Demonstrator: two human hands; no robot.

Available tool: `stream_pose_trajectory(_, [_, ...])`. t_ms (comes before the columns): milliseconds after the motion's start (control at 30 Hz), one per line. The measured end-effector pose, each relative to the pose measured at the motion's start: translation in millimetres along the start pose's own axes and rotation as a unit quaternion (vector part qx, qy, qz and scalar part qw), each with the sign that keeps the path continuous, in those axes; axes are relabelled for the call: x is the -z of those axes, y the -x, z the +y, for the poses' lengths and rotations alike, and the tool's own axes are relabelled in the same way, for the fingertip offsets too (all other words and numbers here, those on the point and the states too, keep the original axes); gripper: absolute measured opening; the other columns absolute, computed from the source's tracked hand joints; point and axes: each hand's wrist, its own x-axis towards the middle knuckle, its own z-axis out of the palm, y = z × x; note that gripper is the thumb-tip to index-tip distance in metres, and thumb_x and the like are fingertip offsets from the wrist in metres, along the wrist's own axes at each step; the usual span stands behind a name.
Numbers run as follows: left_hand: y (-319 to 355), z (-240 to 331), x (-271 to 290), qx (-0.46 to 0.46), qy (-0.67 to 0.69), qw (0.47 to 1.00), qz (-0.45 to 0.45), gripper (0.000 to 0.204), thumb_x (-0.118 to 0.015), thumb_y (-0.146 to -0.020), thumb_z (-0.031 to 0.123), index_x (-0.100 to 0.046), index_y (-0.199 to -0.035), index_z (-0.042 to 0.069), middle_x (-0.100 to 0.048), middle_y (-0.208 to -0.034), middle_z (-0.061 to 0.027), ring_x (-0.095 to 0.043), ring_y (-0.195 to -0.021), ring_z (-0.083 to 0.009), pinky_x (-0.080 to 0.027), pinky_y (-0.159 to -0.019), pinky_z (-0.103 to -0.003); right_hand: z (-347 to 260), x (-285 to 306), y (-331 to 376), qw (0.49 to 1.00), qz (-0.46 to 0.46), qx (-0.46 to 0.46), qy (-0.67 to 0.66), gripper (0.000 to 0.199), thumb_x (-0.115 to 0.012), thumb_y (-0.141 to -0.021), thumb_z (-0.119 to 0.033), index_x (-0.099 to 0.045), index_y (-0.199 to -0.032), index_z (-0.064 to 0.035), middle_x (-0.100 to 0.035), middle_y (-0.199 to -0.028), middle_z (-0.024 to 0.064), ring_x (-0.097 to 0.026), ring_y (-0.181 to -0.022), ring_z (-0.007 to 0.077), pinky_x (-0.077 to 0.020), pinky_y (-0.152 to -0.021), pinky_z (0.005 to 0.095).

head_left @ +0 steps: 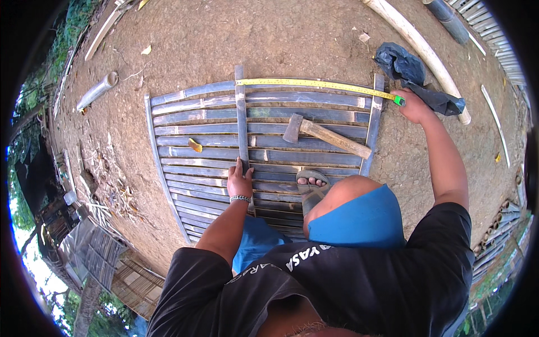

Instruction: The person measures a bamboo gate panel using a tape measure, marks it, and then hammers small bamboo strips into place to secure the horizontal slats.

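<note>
A panel of dark bamboo slats [303, 156] lies on the ground in front of me. My left hand [240, 184], a chain bracelet at its wrist, has thumb and index finger on either side of the middle crosspiece [241, 115]. To the far right, my right hand [413, 105] grips a tape measure [400, 101] with a green case. Its yellow blade [314, 83] stretches along the panel's far edge, from the middle crosspiece past the right crosspiece [373, 121]. An axe [331, 136] with a wooden handle rests on the slats between my hands.
My sandalled foot [312, 188] stands on the panel. Beyond my right hand lie a black plastic bag [401, 63] and a long pale pole [415, 42]. A bamboo tube [98, 91] sits on bare soil at left; split bamboo [499, 236] is stacked at right.
</note>
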Motion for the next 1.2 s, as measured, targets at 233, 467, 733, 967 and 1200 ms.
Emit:
stream_pose_trajectory(233, [-8.3, -3.5, 9.4, -0.015, -0.010, 0.999, -0.036, 0.067, -0.074, -0.087, 0.044, -0.054, -0.144, 0.013, -0.062, -0.116, -0.0174, -0.063, -0.106, -0.0376, -0.053, -0.088, -0.046, 1.7, -0.8, -0.5, 1.000, 0.005, 0.001, 0.017, 0.054, -0.055, -0.085, 0.003, -0.059, -0.136, -0.0123, -0.058, -0.133, 0.0190, -0.056, -0.124, 0.0372, -0.0448, -0.105, 0.0402])
stream_pose_trajectory(467, [-61.7, 30.3, 24.5, -0.043, 0.087, 0.990, 0.107, 0.058, -0.068, -0.093, 0.035, -0.053, -0.141, 0.006, -0.062, -0.115, -0.0191, -0.059, -0.109, -0.0382, -0.050, -0.093, -0.046, -1.1, 0.5, -0.3, 1.000, -0.003, -0.010, 0.014, 0.055, -0.059, -0.084, 0.001, -0.059, -0.137, -0.0123, -0.057, -0.133, 0.0194, -0.055, -0.125, 0.0368, -0.0447, -0.106, 0.0398])
stream_pose_trajectory(733, [-160.3, 112.7, 43.5, -0.106, 0.240, 0.942, 0.211, 0.053, -0.066, -0.094, 0.019, -0.048, -0.140, -0.001, -0.057, -0.124, -0.0218, -0.055, -0.117, -0.0375, -0.046, -0.100, -0.045, 11.6, -5.3, -6.8, 1.000, 0.006, 0.011, 0.028, 0.059, -0.062, -0.081, 0.001, -0.058, -0.138, -0.0124, -0.057, -0.131, 0.0198, -0.055, -0.124, 0.0373, -0.0441, -0.106, 0.0398])
stream_pose_trajectory(967, [-192.5, 130.0, 25.5, -0.088, 0.267, 0.935, 0.215, 0.061, -0.071, -0.087, 0.016, -0.048, -0.141, -0.001, -0.056, -0.125, -0.0204, -0.052, -0.120, -0.0381, -0.044, -0.103, -0.045, 13.6, -6.0, -4.7, 0.999, 0.013, -0.004, 0.041, 0.059, -0.063, -0.082, -0.001, -0.058, -0.139, -0.0135, -0.056, -0.134, 0.0204, -0.053, -0.127, 0.0379, -0.0426, -0.108, 0.0399])
stream_pose_trajectory(1200, [-189.7, 117.7, 14.8, -0.030, 0.168, 0.970, 0.175, 0.064, -0.072, -0.087, 0.024, -0.049, -0.145, 0.007, -0.055, -0.136, -0.0200, -0.047, -0.131, -0.0376, -0.037, -0.109, -0.052, 2.7, -1.8, -6.7, 0.999, -0.011, -0.014, 0.036, 0.059, -0.063, -0.081, -0.002, -0.057, -0.139, -0.0121, -0.056, -0.133, 0.0201, -0.053, -0.127, 0.0374, -0.0426, -0.108, 0.0397])
